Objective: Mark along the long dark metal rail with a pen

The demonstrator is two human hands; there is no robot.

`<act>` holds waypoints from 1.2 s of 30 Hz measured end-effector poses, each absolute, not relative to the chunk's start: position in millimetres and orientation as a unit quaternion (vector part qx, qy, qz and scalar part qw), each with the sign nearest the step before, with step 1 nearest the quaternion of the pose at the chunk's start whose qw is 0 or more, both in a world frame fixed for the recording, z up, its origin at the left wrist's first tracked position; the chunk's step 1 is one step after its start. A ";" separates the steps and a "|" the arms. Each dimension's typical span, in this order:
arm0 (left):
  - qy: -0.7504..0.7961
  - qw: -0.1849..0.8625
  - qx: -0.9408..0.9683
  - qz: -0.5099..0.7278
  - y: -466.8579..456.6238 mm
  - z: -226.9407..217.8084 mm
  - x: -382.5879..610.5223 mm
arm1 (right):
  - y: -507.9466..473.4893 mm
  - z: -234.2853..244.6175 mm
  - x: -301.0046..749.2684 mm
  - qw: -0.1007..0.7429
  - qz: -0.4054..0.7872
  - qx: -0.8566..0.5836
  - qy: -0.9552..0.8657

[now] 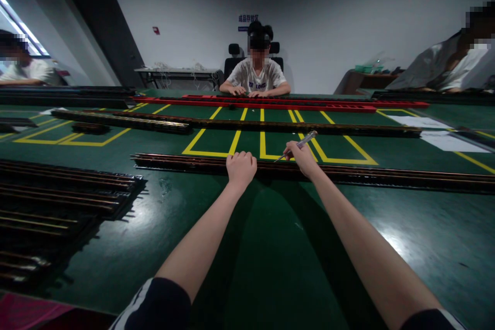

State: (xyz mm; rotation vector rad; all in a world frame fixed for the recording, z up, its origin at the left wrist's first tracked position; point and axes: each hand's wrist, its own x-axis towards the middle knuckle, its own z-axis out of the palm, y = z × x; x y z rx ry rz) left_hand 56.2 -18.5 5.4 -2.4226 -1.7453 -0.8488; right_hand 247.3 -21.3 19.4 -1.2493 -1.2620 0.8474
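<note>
Across the green table in front of me lies a long black rail with copper-coloured strips along it. My left hand is closed around the rail, fingers curled over its far side. In my right hand is a screwdriver with a clear handle, held like a pen. Its thin shaft slants down to the left, and the tip is at the rail, a short way right of my left hand. Whether the tip touches the rail, I cannot tell.
Several similar black rails are stacked at the left. Farther back lie another long rail and red trays. Yellow tape lines mark the table. White papers lie at the right. A person sits opposite; others sit at both sides.
</note>
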 end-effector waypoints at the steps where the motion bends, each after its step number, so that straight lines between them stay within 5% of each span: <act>1: -0.562 0.021 -0.780 -0.274 -18.5 5.5 56.3 | -21.6 19.6 247.1 0.554 0.357 -0.529 -0.534; 36: -0.561 0.028 -0.781 -0.273 -18.8 5.0 56.1 | -21.6 19.7 249.1 0.574 0.317 -0.542 -0.525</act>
